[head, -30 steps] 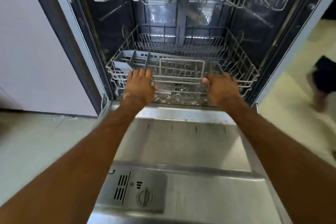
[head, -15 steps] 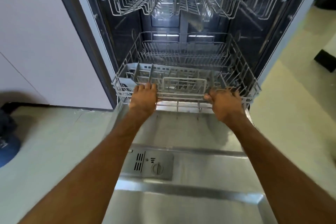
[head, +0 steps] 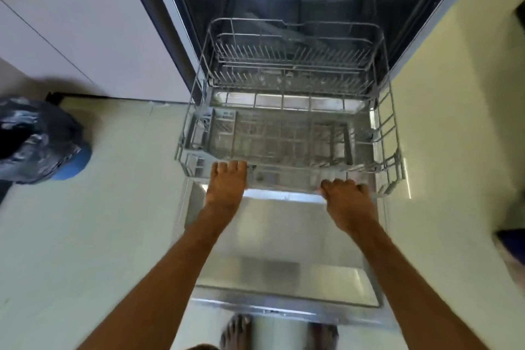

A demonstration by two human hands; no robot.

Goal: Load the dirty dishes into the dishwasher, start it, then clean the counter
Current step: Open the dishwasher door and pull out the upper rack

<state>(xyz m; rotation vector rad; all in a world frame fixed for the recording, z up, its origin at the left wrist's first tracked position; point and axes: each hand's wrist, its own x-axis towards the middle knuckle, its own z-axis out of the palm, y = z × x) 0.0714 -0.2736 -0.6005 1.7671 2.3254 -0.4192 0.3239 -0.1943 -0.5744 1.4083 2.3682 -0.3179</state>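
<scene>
Two hands are gripping the lower rack (head: 295, 170) by its front rail: left hand (head: 227, 183) at the rack's 7 o'clock, right hand (head: 348, 202) at 5 o'clock, fingers curling over the wire. Rack is sitting empty, partly out over the open door (head: 284, 239), w/ the cutlery basket (head: 281, 136) lying across its front; no dishes showing yet. Risks, as I'm judging them: an uneven pull skewing the rack & jamming its rollers, or too hard a tug sending it off the door edge toward the bare feet (head: 235, 329) at 6 o'clock. Dark bundle (head: 39, 139) lying on the floor at 9 o'clock is posing a trip hazard once dishes are being carried.
</scene>
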